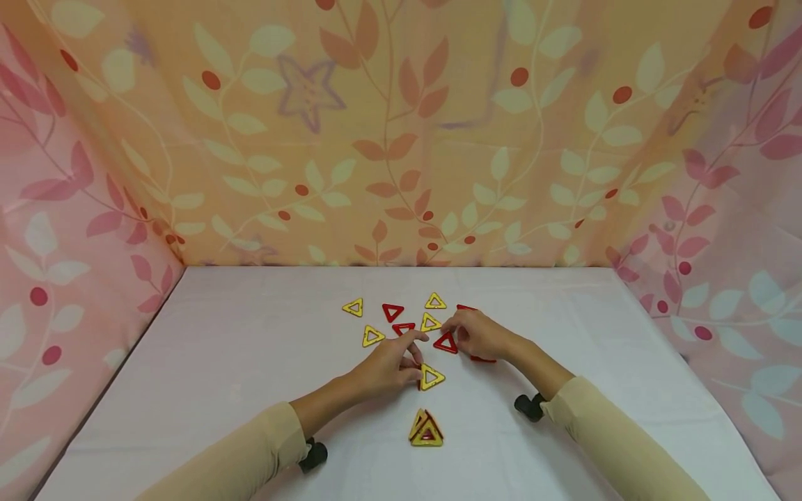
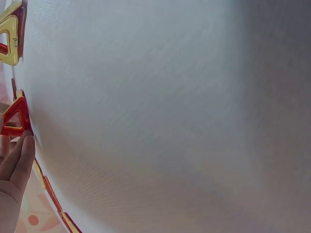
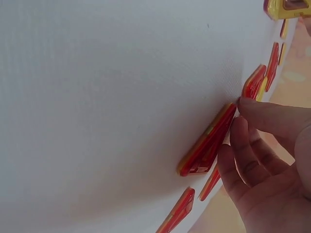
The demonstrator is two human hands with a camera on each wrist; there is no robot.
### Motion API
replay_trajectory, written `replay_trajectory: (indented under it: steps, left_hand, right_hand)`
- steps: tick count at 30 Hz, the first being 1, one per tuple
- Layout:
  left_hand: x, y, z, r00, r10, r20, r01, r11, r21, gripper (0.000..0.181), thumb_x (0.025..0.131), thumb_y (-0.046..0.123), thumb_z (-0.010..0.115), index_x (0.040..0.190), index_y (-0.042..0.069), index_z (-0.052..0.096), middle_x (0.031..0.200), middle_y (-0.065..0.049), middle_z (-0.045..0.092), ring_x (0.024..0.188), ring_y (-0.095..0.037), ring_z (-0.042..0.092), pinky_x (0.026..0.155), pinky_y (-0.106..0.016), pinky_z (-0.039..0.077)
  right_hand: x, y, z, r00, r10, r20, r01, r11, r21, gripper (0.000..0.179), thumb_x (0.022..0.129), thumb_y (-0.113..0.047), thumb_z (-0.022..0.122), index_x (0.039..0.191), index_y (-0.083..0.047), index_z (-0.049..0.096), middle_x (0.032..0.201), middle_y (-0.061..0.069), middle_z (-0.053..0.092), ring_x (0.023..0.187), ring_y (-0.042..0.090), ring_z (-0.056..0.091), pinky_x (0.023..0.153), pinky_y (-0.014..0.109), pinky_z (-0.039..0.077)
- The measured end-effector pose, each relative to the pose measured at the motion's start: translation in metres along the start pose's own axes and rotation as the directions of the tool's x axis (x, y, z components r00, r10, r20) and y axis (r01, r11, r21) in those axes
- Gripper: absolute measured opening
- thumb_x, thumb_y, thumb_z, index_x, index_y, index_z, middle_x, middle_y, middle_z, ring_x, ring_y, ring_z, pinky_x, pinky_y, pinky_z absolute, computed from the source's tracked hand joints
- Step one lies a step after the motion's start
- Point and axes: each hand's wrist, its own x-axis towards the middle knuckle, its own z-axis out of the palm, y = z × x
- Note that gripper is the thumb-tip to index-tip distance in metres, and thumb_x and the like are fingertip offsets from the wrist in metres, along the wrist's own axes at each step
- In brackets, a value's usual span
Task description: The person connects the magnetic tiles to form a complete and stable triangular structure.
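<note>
Head view: beyond the stacked triangles (image 1: 427, 439), the left grip (image 1: 393, 364) pinches a yellow triangle (image 1: 436, 378), seemingly to steady it; whether the right grip (image 1: 481, 335), farther beyond them, holds or merely touches a red triangle (image 1: 447, 349), I cannot tell.

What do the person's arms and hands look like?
Long, plain beige sleeves: left sleeve, right sleeve, both ending in a cuff before the wrist. Left grip and right grip are bare five-fingered hands, no gloves. A rounded black gadget shows by each cuff: left gadget, right gadget. No markings or cables visible.
</note>
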Motion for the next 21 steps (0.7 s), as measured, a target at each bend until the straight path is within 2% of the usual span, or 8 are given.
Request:
replay_trajectory:
  steps: [5,21]
  left_hand:
    - [0.000,-0.001,0.000,1.000,-0.004,-0.003,0.004,1.000,0.005,0.057,0.088,0.002,0.074,0.138,0.005,0.047,0.099,-0.005,0.065,0.076,-0.006,0.064,0.075,-0.020,0.053]
    - [0.001,0.000,0.000,1.000,-0.019,0.007,0.019,1.000,0.000,0.062,0.088,0.003,0.074,0.142,0.007,0.044,0.099,-0.003,0.065,0.076,-0.007,0.064,0.074,-0.018,0.053]
  right_hand:
    - [-0.001,-0.005,0.002,1.000,0.016,0.014,-0.016,1.000,0.013,0.033,0.085,0.007,0.068,0.116,-0.004,0.071,0.096,0.004,0.063,0.079,0.019,0.052,0.067,0.026,0.045]
    - [-0.004,-0.015,0.009,1.000,0.027,0.015,-0.027,1.000,-0.001,0.031,0.086,0.002,0.072,0.116,-0.008,0.071,0.096,0.001,0.061,0.085,0.020,0.053,0.073,0.026,0.048]
